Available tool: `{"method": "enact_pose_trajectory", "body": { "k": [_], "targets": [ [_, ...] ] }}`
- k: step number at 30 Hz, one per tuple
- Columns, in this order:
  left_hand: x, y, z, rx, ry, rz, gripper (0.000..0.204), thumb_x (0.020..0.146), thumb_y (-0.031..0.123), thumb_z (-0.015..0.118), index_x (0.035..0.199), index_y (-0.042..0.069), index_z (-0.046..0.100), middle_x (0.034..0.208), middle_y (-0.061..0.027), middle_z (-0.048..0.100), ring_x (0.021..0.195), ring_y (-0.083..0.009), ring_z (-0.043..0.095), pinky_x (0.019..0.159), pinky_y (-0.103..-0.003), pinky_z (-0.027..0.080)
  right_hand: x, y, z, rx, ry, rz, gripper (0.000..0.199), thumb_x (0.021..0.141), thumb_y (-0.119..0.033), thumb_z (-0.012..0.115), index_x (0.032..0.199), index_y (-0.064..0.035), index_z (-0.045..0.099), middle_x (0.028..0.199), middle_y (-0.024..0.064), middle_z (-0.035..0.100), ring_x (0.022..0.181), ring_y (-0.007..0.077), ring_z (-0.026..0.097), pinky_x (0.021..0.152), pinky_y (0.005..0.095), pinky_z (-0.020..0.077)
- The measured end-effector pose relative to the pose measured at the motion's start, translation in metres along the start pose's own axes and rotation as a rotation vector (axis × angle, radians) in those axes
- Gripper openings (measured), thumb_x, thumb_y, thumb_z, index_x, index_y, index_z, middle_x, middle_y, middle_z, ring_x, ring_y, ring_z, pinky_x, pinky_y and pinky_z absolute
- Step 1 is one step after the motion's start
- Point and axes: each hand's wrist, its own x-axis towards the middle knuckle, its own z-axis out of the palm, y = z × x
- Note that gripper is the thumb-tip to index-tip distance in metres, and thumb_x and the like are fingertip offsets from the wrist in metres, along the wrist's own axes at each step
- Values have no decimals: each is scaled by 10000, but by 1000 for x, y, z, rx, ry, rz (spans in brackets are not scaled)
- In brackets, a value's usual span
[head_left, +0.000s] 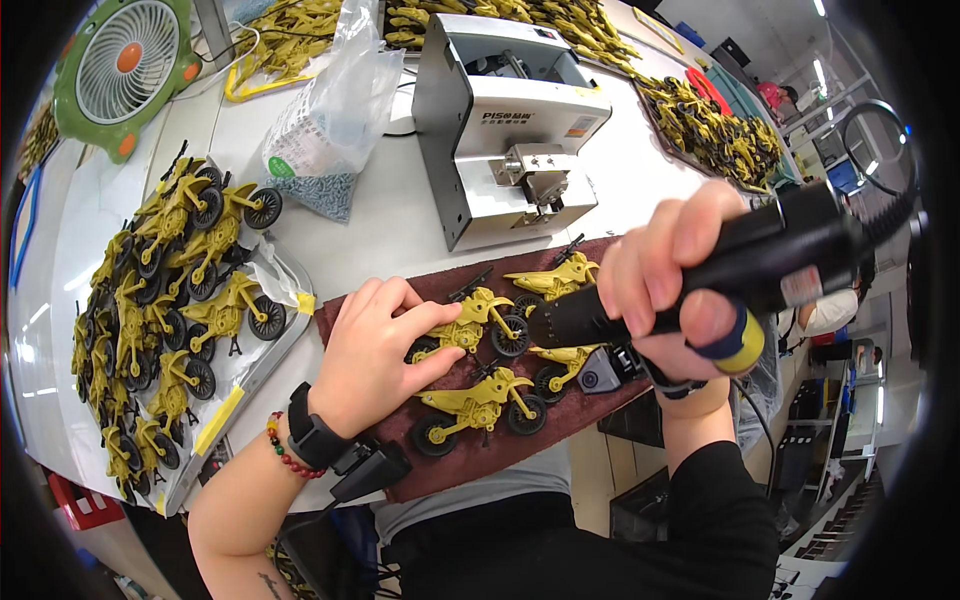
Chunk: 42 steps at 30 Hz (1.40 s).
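Note:
My left hand (368, 345) pinches a yellow toy motorcycle (478, 318) with black wheels between thumb and fingers, on a maroon cloth (425, 482). Closed round a black electric screwdriver (775, 250) is my right hand (668, 275), with a yellow and blue band on one finger. The screwdriver's dark front end sits beside that motorcycle's front wheel; whether they touch I cannot tell. A second toy motorcycle (475, 405) lies nearer to me on the cloth. Another motorcycle (555, 280) rests behind, and one more (562, 362) shows partly under the screwdriver.
A grey tray (240, 425) heaped with toy motorcycles stands at left. Behind the cloth is a grey and white screw-feeding machine (450, 150), beside a clear bag (325, 130) of small bluish pieces. A green fan (120, 75) occupies the far left. More yellow toys (700, 120) fill a far-right tray.

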Motion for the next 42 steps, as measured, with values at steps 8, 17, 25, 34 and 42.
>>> {"method": "enact_pose_trajectory", "body": {
  "k": [8,17,25,34,42],
  "targets": [
    [0,1,1,3,-4,-3,305,667,205,741,948,121,658,816,-37,512,796,-232,493,730,-350,412,-11,6,-3,-73,44,28,370,721,-195,754,885,-91,440,675,16,478,516,140,491,554,294,405],
    [1,0,3,-18,0,2,324,672,207,740,975,117,670,808,-43,501,791,-233,484,732,-341,394,-16,12,-1,-127,25,55,393,706,-218,786,873,-103,449,678,-2,502,530,132,513,551,285,422],
    [1,2,1,-30,-25,-8,329,679,178,739,986,91,663,815,-64,495,811,-239,483,742,-346,399,-18,11,-3,-134,0,2,399,702,-218,789,878,-100,451,677,10,510,527,136,513,537,281,422],
    [3,2,1,-65,-52,-3,340,676,171,748,992,84,659,811,-67,488,823,-237,484,756,-333,405,-2,5,-17,12,-245,13,422,669,-146,787,929,-45,471,790,86,560,527,167,549,518,289,441],
    [2,0,-1,-45,-42,-23,330,679,178,746,984,84,661,810,-73,485,813,-242,486,754,-333,407,5,5,-20,15,-397,-16,424,656,-127,793,925,-51,474,783,81,556,527,168,549,529,294,440]
  ]
}}
